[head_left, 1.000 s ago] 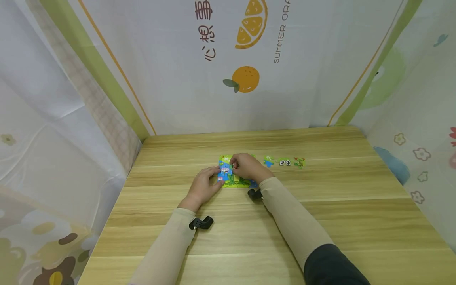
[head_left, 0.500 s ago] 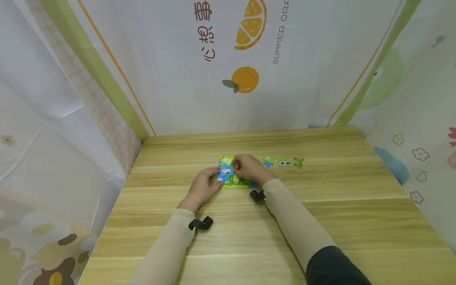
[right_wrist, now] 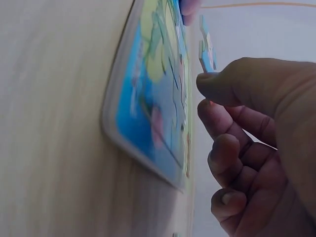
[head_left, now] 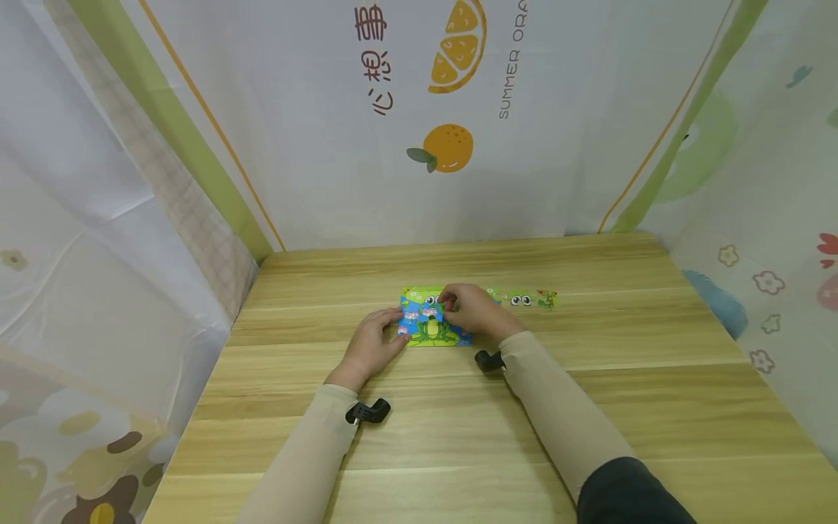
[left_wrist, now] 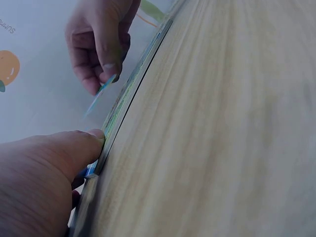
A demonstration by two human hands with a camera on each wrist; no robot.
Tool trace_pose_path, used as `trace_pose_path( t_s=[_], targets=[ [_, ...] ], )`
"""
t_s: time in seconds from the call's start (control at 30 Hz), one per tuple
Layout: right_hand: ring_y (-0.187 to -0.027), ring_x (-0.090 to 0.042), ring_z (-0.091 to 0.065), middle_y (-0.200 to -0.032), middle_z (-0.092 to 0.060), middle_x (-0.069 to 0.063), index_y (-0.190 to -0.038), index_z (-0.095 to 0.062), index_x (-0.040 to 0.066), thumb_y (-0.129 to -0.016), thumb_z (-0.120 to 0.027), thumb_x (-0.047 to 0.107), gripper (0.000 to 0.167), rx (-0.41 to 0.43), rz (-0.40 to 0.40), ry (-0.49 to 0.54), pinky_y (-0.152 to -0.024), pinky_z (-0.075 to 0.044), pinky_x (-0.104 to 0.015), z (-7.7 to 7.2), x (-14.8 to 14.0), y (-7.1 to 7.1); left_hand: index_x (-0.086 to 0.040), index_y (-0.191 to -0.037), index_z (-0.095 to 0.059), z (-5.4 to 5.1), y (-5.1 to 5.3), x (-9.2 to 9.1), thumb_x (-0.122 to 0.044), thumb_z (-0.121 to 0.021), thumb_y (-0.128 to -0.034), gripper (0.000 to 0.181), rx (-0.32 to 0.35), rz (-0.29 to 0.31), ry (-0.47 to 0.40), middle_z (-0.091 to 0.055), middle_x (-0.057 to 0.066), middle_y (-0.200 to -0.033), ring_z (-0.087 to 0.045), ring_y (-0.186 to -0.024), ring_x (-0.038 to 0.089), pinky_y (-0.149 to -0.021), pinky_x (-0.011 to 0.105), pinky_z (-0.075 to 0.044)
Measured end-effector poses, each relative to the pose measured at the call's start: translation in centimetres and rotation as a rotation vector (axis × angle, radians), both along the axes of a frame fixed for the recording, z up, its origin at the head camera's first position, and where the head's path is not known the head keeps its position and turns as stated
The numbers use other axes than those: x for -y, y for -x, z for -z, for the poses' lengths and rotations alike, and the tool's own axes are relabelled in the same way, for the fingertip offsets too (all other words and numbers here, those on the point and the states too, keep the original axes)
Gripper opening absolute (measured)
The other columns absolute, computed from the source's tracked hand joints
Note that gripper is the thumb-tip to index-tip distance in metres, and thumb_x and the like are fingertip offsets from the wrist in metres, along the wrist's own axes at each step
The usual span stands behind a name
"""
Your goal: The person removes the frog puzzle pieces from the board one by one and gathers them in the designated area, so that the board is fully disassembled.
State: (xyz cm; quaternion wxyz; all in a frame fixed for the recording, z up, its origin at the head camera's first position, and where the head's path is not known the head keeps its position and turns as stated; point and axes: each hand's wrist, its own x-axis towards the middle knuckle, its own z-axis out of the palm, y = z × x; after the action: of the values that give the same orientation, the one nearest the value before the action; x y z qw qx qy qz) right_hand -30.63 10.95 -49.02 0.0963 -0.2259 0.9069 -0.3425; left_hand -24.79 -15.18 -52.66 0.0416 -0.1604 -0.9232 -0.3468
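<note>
A small frog jigsaw puzzle board [head_left: 433,333] lies flat on the wooden table, its near edge towards me. My left hand [head_left: 370,346] holds the board's left side, thumb on the near left corner and fingers along the left edge. Above the board, my right hand [head_left: 476,309] pinches a blue and pink puzzle piece [right_wrist: 208,48] between thumb and index finger; the other fingers are curled. In the right wrist view the piece is tilted and clear of the board. The right hand hides the board's upper right part in the head view.
To the right of the board lie loose puzzle pieces: one with frog eyes [head_left: 521,300], one with a red and green picture [head_left: 547,299], and a green one [head_left: 495,292] partly behind the right hand. A printed curtain [head_left: 314,145] hangs behind the table [head_left: 419,451].
My right hand has moved to the right with the blue and pink piece, uncovering printed frog eyes on the board. The left hand has stayed at the board's left side.
</note>
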Motion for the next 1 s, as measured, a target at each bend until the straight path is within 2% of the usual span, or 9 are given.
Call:
trace_pose_path(
  t_s=[0.07,0.2,0.3,0.53,0.7,1.0],
  targets=[
    [-0.065,-0.015,-0.063,-0.097,-0.067,-0.001,-0.119,-0.069,0.008,-0.099,-0.072,0.012,0.021,-0.011,0.003,-0.002,-0.065,-0.059,-0.030,0.0,-0.4,-0.2,-0.006,-0.142,-0.064,0.0,0.0,0.0,-0.029,-0.078,-0.0973,0.052,-0.001,-0.002,0.004,-0.056,0.004,-0.153,-0.045,-0.146,0.027,-0.124,0.044,-0.034],
    [-0.076,-0.014,-0.062,-0.097,-0.067,0.003,-0.120,-0.070,0.010,-0.099,-0.071,0.015,0.022,-0.038,0.018,-0.048,-0.077,-0.056,-0.031,0.1,-1.3,-0.4,-0.006,-0.141,-0.064,0.3,0.1,0.0,-0.029,-0.078,-0.0973,0.052,-0.006,-0.006,0.007,-0.056,0.004,-0.153,-0.045,-0.146,0.027,-0.124,0.043,-0.034],
    [-0.084,-0.015,-0.061,-0.097,-0.067,0.003,-0.120,-0.071,0.011,-0.098,-0.072,0.015,0.023,-0.039,0.033,-0.068,-0.081,-0.055,-0.034,0.0,-2.0,-0.5,-0.006,-0.141,-0.065,0.3,0.1,0.0,-0.029,-0.078,-0.0967,0.052,-0.010,-0.006,0.003,-0.057,0.004,-0.152,-0.046,-0.145,0.027,-0.124,0.043,-0.035],
    [-0.084,-0.017,-0.062,-0.097,-0.068,0.002,-0.118,-0.072,0.011,-0.096,-0.071,0.012,0.022,-0.064,0.044,-0.082,-0.078,-0.055,-0.035,-0.4,-4.0,-0.8,-0.006,-0.140,-0.065,0.4,0.2,0.0,-0.029,-0.078,-0.0965,0.051,-0.010,-0.012,0.005,-0.057,0.004,-0.152,-0.046,-0.145,0.027,-0.124,0.043,-0.035],
    [-0.088,-0.018,-0.062,-0.099,-0.068,0.000,-0.117,-0.071,0.009,-0.097,-0.069,0.010,0.020,-0.048,0.051,-0.082,-0.080,-0.056,-0.035,-0.6,-5.5,-1.2,-0.006,-0.140,-0.065,0.4,0.2,0.0,-0.029,-0.078,-0.0966,0.051,-0.011,-0.010,0.003,-0.057,0.005,-0.152,-0.046,-0.145,0.028,-0.123,0.043,-0.036],
    [-0.089,-0.019,-0.062,-0.099,-0.068,0.000,-0.114,-0.071,0.011,-0.097,-0.071,0.012,0.017,-0.036,0.067,-0.103,-0.081,-0.056,-0.036,-0.2,-7.2,-1.4,-0.007,-0.142,-0.064,0.2,0.1,0.0,-0.030,-0.078,-0.0969,0.052,0.008,-0.010,0.004,-0.056,0.003,-0.153,-0.045,-0.146,0.027,-0.124,0.043,-0.035]
  ],
)
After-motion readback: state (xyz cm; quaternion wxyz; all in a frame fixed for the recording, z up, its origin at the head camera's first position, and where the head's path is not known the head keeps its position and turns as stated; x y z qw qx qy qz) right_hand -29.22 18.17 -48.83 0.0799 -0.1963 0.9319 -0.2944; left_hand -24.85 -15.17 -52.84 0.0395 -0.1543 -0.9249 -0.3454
